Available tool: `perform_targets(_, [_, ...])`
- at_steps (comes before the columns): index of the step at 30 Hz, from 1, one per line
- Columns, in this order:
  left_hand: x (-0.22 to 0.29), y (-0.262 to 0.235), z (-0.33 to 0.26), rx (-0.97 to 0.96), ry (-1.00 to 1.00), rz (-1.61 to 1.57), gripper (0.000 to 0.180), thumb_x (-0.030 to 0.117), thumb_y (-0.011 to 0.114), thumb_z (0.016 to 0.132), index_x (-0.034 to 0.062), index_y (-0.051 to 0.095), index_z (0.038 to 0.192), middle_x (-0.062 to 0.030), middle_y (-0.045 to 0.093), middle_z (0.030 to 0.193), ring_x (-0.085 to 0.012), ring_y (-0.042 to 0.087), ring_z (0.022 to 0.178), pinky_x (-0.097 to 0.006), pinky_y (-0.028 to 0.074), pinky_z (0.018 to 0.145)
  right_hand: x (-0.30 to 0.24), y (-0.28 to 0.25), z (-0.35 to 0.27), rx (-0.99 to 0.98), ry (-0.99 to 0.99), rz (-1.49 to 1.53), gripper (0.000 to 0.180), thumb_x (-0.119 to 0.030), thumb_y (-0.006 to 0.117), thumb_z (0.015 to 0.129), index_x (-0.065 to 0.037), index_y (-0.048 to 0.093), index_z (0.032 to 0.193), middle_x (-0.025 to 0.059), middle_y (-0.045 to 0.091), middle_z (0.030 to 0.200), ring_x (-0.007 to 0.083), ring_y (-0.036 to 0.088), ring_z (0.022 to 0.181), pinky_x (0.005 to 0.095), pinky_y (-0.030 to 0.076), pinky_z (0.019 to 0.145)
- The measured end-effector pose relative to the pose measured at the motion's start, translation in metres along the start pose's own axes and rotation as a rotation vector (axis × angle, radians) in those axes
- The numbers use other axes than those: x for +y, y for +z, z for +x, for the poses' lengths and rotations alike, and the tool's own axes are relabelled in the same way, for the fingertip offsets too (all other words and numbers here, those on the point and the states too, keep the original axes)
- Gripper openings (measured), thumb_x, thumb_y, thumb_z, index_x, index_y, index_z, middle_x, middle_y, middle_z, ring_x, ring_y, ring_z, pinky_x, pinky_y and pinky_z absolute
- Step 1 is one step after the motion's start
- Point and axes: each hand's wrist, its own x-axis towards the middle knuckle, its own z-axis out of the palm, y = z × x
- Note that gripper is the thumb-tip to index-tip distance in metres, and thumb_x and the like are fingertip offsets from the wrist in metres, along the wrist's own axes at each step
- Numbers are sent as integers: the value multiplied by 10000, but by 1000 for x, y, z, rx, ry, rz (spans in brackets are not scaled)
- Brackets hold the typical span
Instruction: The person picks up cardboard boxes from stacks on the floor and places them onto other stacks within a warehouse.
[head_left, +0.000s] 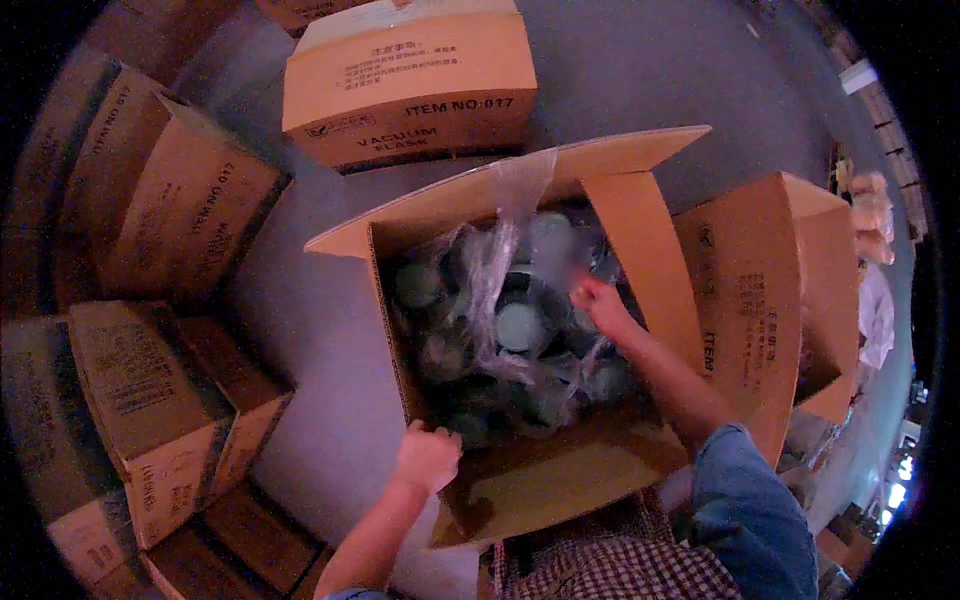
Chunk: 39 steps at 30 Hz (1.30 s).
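Note:
An open cardboard box (570, 480) stands in front of me with its flaps folded out. Inside are several rounded flasks with pale tops, one light-topped flask (519, 327) near the middle. Crumpled clear plastic wrap (497, 285) lies over them and runs up onto the far flap (440, 195). My left hand (428, 458) has its fingers curled over the box's near left edge. Over the flasks, on the right side inside the box, my right hand (598, 302) is closed, its fingertips beside a blurred patch. What it pinches cannot be made out.
Another cardboard box (410, 90) stands beyond the open one. More boxes are stacked along the left (150, 400). Close on the right stands a box (750, 300) with raised flaps, and a white plastic bag (876, 320) is past it. Grey floor (310, 350) shows between them.

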Motion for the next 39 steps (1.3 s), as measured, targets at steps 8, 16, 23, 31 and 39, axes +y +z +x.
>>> perform_targets(8, [-38, 18, -37, 134, 28, -44, 140, 216, 554, 658, 108, 520, 741, -47, 536, 652, -210, 545, 642, -357, 407, 675, -87, 63, 92, 38, -71, 521, 193, -131, 571, 732, -11, 545, 881, 44, 557, 859, 137, 498, 789, 254, 375, 722])
perform_targets(16, [-51, 11, -58, 183, 50, -79, 158, 180, 555, 625, 112, 526, 765, -49, 538, 717, -207, 548, 676, -346, 406, 689, -135, 15, -31, -56, -56, 419, 98, -140, 520, 750, -79, 486, 680, -36, 425, 604, 76, 382, 542, 212, 298, 506])
perform_targets(23, [-78, 32, -60, 238, -124, -108, 182, 154, 503, 654, 97, 551, 820, -65, 562, 778, -218, 558, 743, -365, 419, 714, -166, 37, -144, -188, -81, -25, 180, -170, 557, 733, -30, 481, 651, -10, 467, 614, 82, 422, 576, 243, 361, 523])
perform_targets(31, [-74, 26, -68, 230, -101, -222, 185, 126, 513, 651, 99, 557, 828, -80, 542, 847, -248, 537, 821, -397, 373, 820, -100, 18, -109, -36, 132, 178, 178, -183, 544, 762, -20, 534, 690, 4, 509, 618, 82, 443, 581, 250, 356, 523])
perform_targets(39, [-37, 22, -87, 525, -74, -224, 78, 69, 521, 630, 79, 557, 699, -71, 512, 734, -234, 523, 805, -356, 304, 925, -59, 9, -108, 49, 109, -142, 146, -168, 560, 747, -29, 581, 789, -11, 493, 608, 89, 437, 563, 230, 344, 503])
